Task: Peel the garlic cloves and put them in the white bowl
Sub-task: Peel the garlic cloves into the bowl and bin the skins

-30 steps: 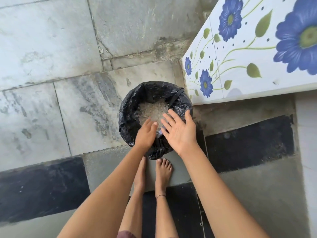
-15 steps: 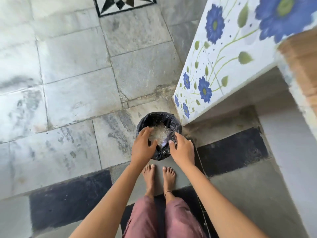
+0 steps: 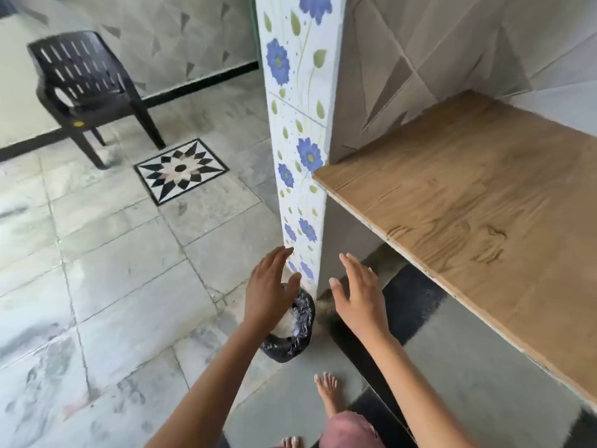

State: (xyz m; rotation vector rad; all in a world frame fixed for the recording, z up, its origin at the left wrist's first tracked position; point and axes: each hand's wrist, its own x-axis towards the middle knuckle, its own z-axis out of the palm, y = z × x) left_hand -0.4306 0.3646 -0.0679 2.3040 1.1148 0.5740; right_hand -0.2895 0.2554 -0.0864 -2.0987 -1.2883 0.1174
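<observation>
Over bagged bin (image 3: 292,345) at 6 o'clock: left hand (image 3: 269,286), right hand (image 3: 358,295) both spread, empty. Garlic cloves, white bowl not in view. Likely light, firm, papery-slick skin; pinch clove at ends.

One wide-angle cam on my head, facing fwd & down. My left hand (image 3: 271,286) and right hand (image 3: 358,295) sit low-centre, nearest the lens; my bare foot (image 3: 328,391) is near the bottom edge, almost straight below. The grey marble-tile floor (image 3: 113,286) fills the left, the brown wood-grain countertop (image 3: 468,205) runs along the right, and the black slatted plastic chair (image 3: 84,82) is far off, top left.
</observation>
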